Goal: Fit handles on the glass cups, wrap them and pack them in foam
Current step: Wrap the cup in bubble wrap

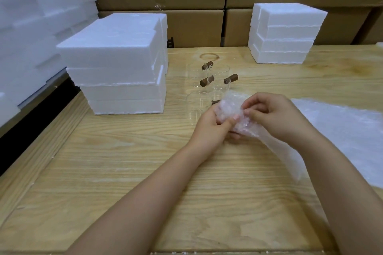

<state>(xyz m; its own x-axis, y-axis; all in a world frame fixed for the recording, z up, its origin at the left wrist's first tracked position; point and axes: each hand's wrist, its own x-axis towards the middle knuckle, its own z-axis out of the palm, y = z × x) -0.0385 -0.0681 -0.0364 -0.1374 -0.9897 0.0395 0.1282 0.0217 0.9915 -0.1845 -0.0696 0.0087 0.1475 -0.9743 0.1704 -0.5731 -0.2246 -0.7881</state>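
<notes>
Far left: we are looking at a wall of foam slabs [31,27] leaning beside the table [124,172].
Left foam stack: foam blocks [116,51] are sitting piled on the table's left side, ready for packing.
Bare cups: the glass cups [217,76] are standing in a cluster at the centre, wooden handles [206,81] already fitted. A nearer cup [196,105] is standing just beside our hands.
Left hand: our left hand [209,128] is gripping the bubble-wrap bundle [232,107] from its left end, thumb pressing on top.
Bundle: it is being held just above the table between both hands. We cannot make out the cup inside, though we are judging one is in there.
Right hand: our right hand [271,114] is pinching the wrap with curled fingers, a loose tail trailing under the wrist.
Right foam stack: a smaller foam pile [284,33] is standing at the back.
Loose sheets: more bubble wrap [342,130] is lying flat on the right.
Handling: we are treating the glass as light, stiff, slick and breakable, and the wrap as soft and springy. We are judging it best to cup the body, not the protruding handle, and keep the wrap taut so it is not sliding off.
</notes>
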